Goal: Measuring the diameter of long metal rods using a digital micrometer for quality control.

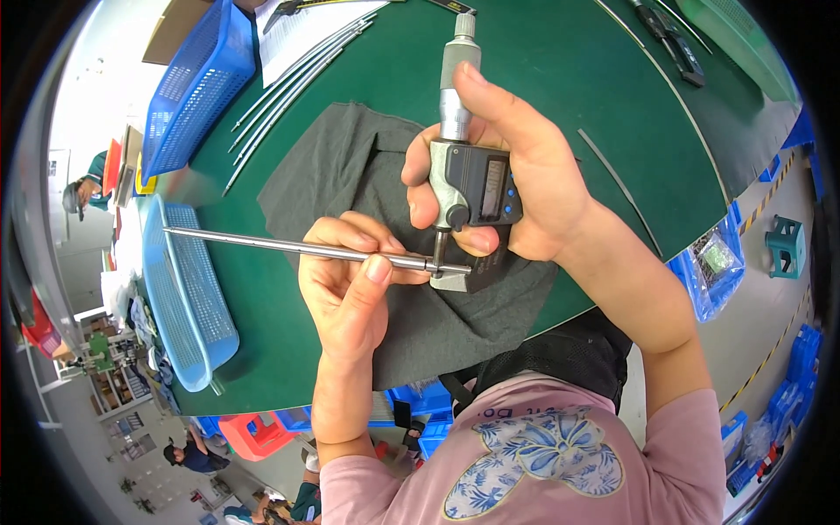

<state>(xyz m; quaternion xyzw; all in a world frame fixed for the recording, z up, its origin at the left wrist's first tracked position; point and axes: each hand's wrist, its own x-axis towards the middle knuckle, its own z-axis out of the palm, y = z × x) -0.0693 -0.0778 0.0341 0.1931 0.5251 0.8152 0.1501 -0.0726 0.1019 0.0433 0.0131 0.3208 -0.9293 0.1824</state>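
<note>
Two hands work just above the grey cloth (350, 175) on the green table. Her left hand (346, 284) pinches a thin metal rod (289, 248), its tip sitting between the anvils of the digital micrometer (468, 175) gripped upright in her right hand (525, 175).

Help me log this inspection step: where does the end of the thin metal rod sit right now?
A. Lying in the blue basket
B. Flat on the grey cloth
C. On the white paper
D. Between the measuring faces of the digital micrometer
D: the left hand holds the metal rod with its end in the gap of the digital micrometer, which the right hand grips above the grey cloth.
</note>
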